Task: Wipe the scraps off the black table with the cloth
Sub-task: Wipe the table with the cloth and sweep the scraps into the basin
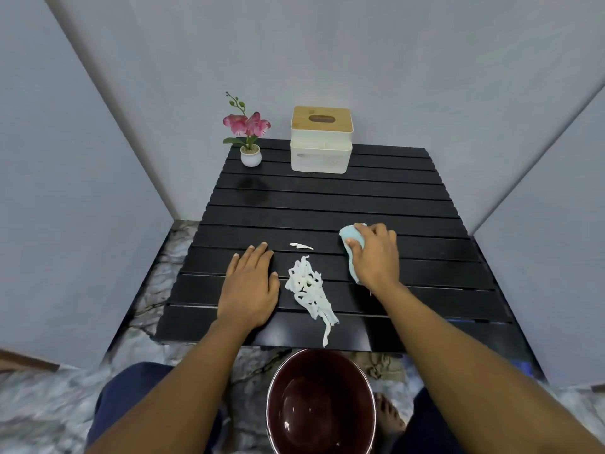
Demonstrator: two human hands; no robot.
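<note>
Gripping the pale blue cloth (351, 239), the right hand (376, 257) has its fingers curled over the top and the thumb tucked against the side, holding it down on the black slatted worktop (327, 198), right of centre in the near half. Over on the other side, the left hand (250, 286) lies palm down, fingers straight and close together, flat on the slats near the near edge.

Between the two hands sits the heap of white scraps (307, 290), a tangle of thin strips just beside the left thumb and apart from the cloth. Its longest strip trails right down to the near edge. One loose sliver (301, 246) lies alone just beyond the heap.

Below that near edge, on the marbled floor, stands a dark red bucket (319, 404) with a shiny rim, between the person's knees. Along the far edge stands a white tissue box (321, 139) with a wooden lid. A small pink potted orchid (250, 132) stands at the far left corner.
</note>
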